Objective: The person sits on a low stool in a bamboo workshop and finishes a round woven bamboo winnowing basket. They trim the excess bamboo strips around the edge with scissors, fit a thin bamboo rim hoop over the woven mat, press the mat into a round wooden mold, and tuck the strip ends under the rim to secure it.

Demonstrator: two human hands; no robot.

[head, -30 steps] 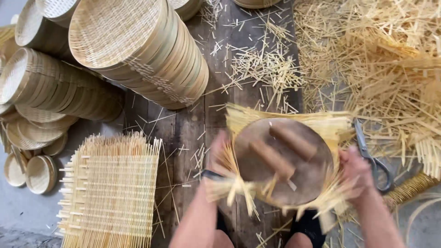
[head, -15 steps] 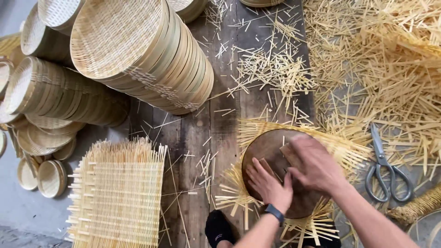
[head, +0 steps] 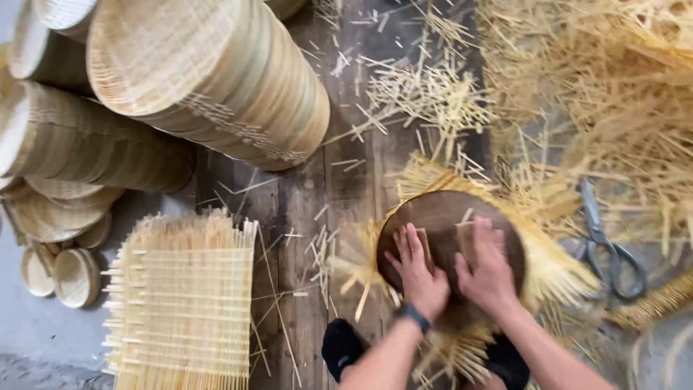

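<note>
A dark round wooden disc (head: 440, 217) lies on top of a woven bamboo mat (head: 559, 271) whose loose strip ends stick out all around it. My left hand (head: 417, 273) rests flat on the disc's near left part, fingers spread. Beside it, my right hand (head: 489, 269) presses flat on the disc's near right part. Neither hand grips anything. A dark band sits on my left wrist.
Grey scissors (head: 605, 242) lie right of the disc among loose bamboo strips (head: 621, 94). A square woven mat stack (head: 184, 303) sits at the lower left. Stacks of round bamboo trays (head: 216, 87) lean at the upper left on wooden planks (head: 325, 188).
A second ago my hands held the mat's edges at both sides of the disc. They then moved onto the disc and now both press flat on its near part.
</note>
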